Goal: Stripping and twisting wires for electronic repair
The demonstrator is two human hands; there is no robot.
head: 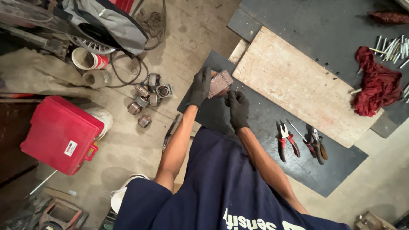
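Observation:
My left hand [200, 86], in a black glove, grips a rusty brown block-shaped metal part [220, 82] and holds it above the dark mat [272, 140]. My right hand [238, 109], also in a black glove, is just below and to the right of the part, its fingers pinched near the part's lower edge on what looks like a thin wire. Both forearms reach out from my dark blue shirt.
A wooden board [298, 85] lies on the mat. Red-handled pliers [286, 140], a screwdriver and another pair of pliers [317, 145] lie to the right. A red rag [377, 85], metal rods [392, 47], several small motor parts [149, 96], a red case [61, 134] and a cup [87, 59] surround me.

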